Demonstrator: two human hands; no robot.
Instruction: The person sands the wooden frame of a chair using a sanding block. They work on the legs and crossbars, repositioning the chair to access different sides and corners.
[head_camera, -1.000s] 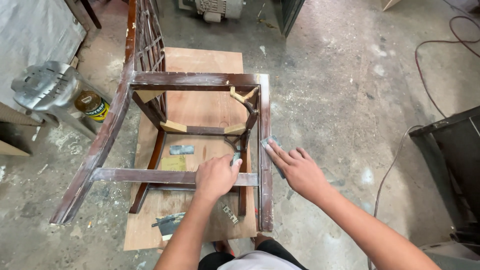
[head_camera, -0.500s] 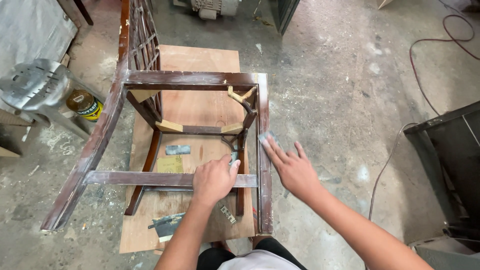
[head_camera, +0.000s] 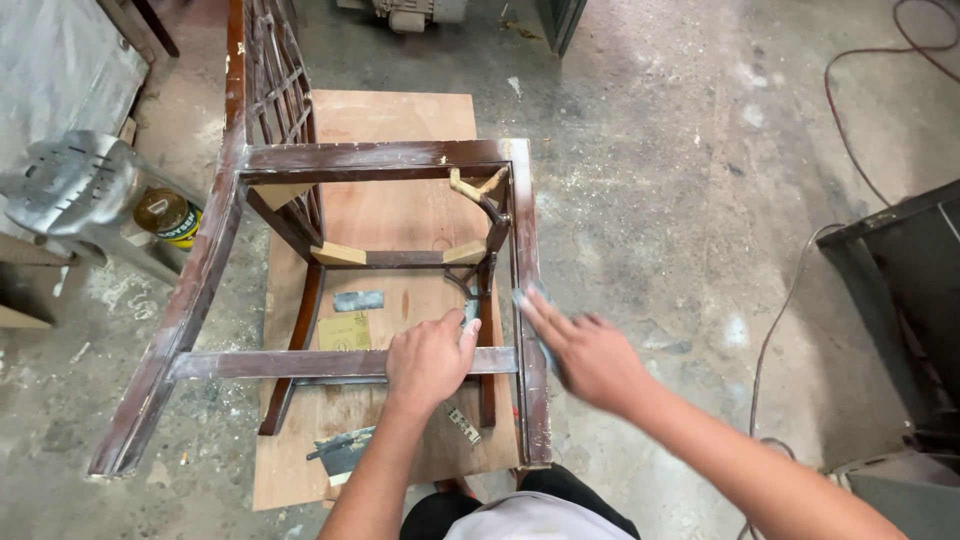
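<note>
A dark brown wooden chair frame lies on its side on a plywood sheet, its finish worn pale in patches. My left hand grips the near cross rail of the frame. My right hand presses a grey piece of sandpaper flat against the outer face of the right rail; the hand is blurred by motion.
Loose sandpaper pieces and a yellowish sheet lie on the plywood. A grey plastic stool and a tin can stand at left. A cable runs over the concrete floor; a dark cabinet stands at right.
My right hand slid the sandpaper back toward me along the right rail. My left hand kept its grip on the cross rail. The view shifted slightly.
</note>
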